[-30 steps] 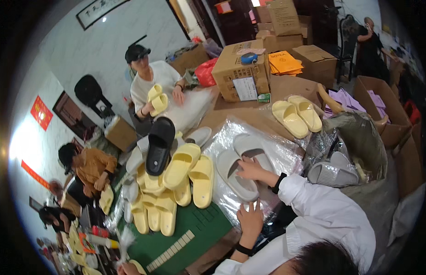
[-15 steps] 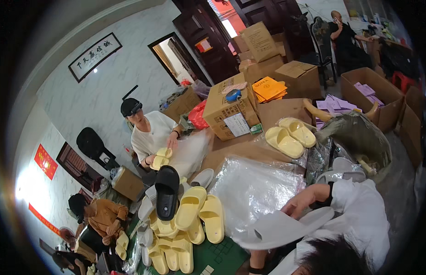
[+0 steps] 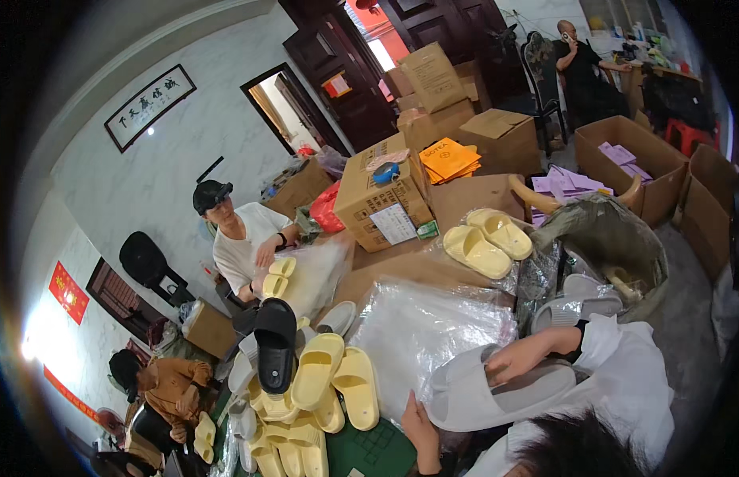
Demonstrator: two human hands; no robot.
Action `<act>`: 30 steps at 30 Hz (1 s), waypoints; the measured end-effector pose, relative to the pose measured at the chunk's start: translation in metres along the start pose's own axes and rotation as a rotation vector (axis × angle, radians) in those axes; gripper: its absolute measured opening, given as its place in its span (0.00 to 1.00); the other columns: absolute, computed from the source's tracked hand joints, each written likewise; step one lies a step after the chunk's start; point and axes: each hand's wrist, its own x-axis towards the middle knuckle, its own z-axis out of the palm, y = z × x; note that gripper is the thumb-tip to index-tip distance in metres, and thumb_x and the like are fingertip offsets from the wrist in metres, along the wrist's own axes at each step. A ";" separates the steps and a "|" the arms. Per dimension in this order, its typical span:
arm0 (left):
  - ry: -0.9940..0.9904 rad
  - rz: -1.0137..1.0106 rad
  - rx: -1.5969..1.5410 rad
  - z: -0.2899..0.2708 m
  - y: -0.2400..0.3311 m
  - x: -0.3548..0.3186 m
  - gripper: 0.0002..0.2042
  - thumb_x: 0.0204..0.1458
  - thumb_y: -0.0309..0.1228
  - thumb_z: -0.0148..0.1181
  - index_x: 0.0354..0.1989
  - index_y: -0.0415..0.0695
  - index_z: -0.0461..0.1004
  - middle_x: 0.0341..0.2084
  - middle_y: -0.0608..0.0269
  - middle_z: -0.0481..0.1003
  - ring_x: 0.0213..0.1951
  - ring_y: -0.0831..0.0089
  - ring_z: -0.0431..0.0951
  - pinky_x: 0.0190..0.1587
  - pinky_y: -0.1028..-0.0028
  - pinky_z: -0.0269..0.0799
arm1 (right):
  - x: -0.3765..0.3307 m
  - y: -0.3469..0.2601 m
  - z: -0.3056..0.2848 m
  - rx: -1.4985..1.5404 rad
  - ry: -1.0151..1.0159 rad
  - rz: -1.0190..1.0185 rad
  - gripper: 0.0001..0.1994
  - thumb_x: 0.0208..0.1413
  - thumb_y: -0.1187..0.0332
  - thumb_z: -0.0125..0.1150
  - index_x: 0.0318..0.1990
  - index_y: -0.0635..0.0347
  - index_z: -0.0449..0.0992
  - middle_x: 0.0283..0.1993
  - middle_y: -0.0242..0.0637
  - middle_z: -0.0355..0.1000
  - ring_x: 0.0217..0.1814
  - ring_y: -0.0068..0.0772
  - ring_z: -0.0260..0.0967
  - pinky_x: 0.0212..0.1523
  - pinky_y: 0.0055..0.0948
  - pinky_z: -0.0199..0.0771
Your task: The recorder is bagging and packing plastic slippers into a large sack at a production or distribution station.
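Note:
At the lower right, my right hand (image 3: 516,362) reaches into the foot opening of a grey slipper (image 3: 463,391), its fingers curled against the strap and footbed. My left hand (image 3: 420,433) is beside the slipper's toe, fingers extended upward near the edge of a stack of clear plastic bags (image 3: 421,326). It holds nothing that I can make out. Left of it, yellow slippers (image 3: 357,388) lie in a heap with grey ones. A black slipper (image 3: 275,347) leans on top.
A yellow pair of slippers (image 3: 487,242) rests beyond the bags. Further back stand a cardboard box (image 3: 385,208) and orange packets (image 3: 449,161). Wrapped grey slippers (image 3: 580,306) lie by an open sack (image 3: 624,230) on the right. Across the table, a person (image 3: 242,238) handles yellow slippers.
My left hand has come out from under the grey slipper to its toe end. The slipper has levelled, and my right hand sits deeper in its opening. The view has shifted slightly.

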 end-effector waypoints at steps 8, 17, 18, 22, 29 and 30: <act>-0.096 -0.294 -0.368 -0.004 0.011 0.003 0.21 0.63 0.37 0.42 0.56 0.32 0.64 0.47 0.43 0.72 0.49 0.63 0.73 0.51 0.70 0.65 | -0.001 -0.045 0.006 -0.288 0.035 0.036 0.23 0.58 0.55 0.47 0.44 0.71 0.71 0.43 0.56 0.68 0.49 0.53 0.66 0.49 0.40 0.66; -0.290 -0.410 -0.546 -0.018 0.014 0.011 0.21 0.63 0.37 0.42 0.58 0.33 0.64 0.51 0.45 0.70 0.51 0.61 0.71 0.54 0.70 0.64 | 0.005 -0.015 0.007 -0.264 0.082 0.041 0.22 0.58 0.56 0.47 0.41 0.71 0.72 0.41 0.53 0.69 0.46 0.52 0.66 0.49 0.40 0.65; -0.228 -0.321 -0.396 -0.023 0.028 0.008 0.20 0.62 0.35 0.43 0.56 0.34 0.65 0.51 0.44 0.70 0.51 0.57 0.71 0.54 0.69 0.64 | 0.004 -0.018 0.009 -0.305 0.101 0.075 0.22 0.57 0.55 0.48 0.40 0.71 0.72 0.41 0.52 0.69 0.47 0.51 0.66 0.53 0.40 0.64; -0.059 0.160 0.222 -0.013 0.050 0.003 0.18 0.56 0.29 0.48 0.55 0.39 0.67 0.53 0.44 0.68 0.52 0.47 0.69 0.54 0.59 0.62 | 0.003 -0.032 0.022 -0.640 0.334 0.049 0.21 0.56 0.53 0.49 0.36 0.65 0.74 0.40 0.50 0.69 0.47 0.48 0.67 0.66 0.48 0.49; -0.211 0.218 0.328 -0.002 0.089 -0.013 0.18 0.57 0.29 0.45 0.56 0.38 0.65 0.54 0.39 0.64 0.53 0.41 0.65 0.57 0.50 0.56 | 0.017 -0.035 0.036 -0.697 0.443 0.142 0.16 0.52 0.58 0.55 0.33 0.65 0.73 0.38 0.46 0.69 0.46 0.47 0.67 0.65 0.48 0.50; -0.194 0.248 0.340 -0.002 0.091 -0.014 0.18 0.57 0.29 0.45 0.56 0.39 0.65 0.55 0.39 0.64 0.53 0.41 0.64 0.57 0.51 0.56 | 0.018 -0.036 0.035 -0.698 0.471 0.135 0.15 0.51 0.59 0.56 0.33 0.66 0.73 0.40 0.48 0.68 0.48 0.48 0.66 0.66 0.48 0.49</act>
